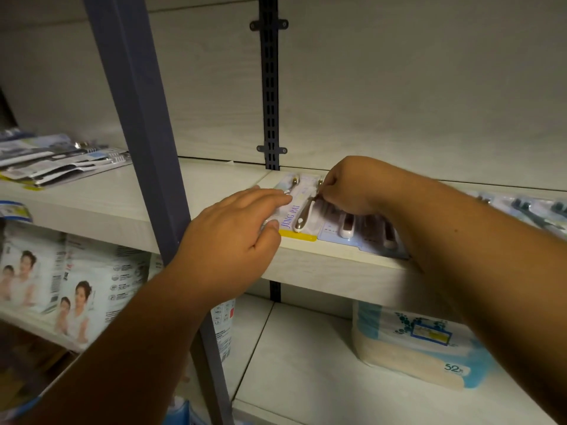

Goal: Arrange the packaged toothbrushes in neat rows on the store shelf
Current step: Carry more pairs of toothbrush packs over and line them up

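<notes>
- white "jing pai" toothbrush pack with yellow bottom strip (302,210) lay flat on the pale wooden shelf (221,185), touching a light-blue toothbrush pack (346,231) on its right.
- our left hand (233,231): straight fingers rested on its left edge.
- our right hand (352,188): curled fingers pinched its right edge.

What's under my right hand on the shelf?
A blue toothbrush pack lies under the right hand; its handle ends show near the shelf edge. The brush heads are covered by the hand.
</notes>
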Demonstrator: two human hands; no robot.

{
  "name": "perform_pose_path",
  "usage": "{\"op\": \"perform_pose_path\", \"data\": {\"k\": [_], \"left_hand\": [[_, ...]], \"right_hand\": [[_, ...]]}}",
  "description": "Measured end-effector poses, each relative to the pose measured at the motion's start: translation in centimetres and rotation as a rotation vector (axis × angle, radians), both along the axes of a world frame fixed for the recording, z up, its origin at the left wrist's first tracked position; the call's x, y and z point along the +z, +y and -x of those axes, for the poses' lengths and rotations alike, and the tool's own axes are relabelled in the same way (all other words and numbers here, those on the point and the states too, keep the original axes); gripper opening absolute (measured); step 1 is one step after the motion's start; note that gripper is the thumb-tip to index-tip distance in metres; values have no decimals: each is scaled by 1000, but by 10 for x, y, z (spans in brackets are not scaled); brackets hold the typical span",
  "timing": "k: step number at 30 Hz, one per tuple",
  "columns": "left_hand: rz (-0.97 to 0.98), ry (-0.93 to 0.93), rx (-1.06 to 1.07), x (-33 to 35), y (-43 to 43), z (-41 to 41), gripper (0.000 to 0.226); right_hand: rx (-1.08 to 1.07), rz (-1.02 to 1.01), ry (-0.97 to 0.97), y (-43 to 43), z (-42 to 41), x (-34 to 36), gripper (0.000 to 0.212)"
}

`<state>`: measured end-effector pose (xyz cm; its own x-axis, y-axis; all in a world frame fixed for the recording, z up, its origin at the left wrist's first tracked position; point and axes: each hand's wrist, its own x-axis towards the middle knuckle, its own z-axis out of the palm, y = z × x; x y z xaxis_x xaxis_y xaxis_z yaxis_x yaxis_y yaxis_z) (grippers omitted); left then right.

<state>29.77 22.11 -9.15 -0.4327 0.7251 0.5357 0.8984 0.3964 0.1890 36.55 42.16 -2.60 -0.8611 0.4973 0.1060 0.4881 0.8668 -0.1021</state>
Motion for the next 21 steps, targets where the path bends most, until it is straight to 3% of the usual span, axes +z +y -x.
{"op": "perform_pose_path", "data": {"k": [4, 7, 10, 12, 15, 17, 21], "left_hand": [[-251, -286, -218, 13, -30, -19, 49], [-509, -330, -319, 27, -76, -28, 43], [-753, -303, -372, 37, -133, -12, 36], [-837, -298, -341, 39, -172, 7, 37], [-915, -316, -292, 39, -240, 27, 39], [-915, -314, -253, 40, -289, 33, 39], [-879, -276, -129, 41, -402, 51, 45]], "right_hand": [[-5, 67, 202, 8, -3, 2, 27], [38, 128, 726, -4, -17, 17, 29], [370, 41, 1179, -54, -39, 29, 23], [730, -27, 1224, -106, -48, 33, 20], [1136, -171, 1064, -198, -38, 36, 21], [1173, -165, 1002, -251, -15, 32, 27], [1135, 109, 995, -329, 52, 12, 35]]}}
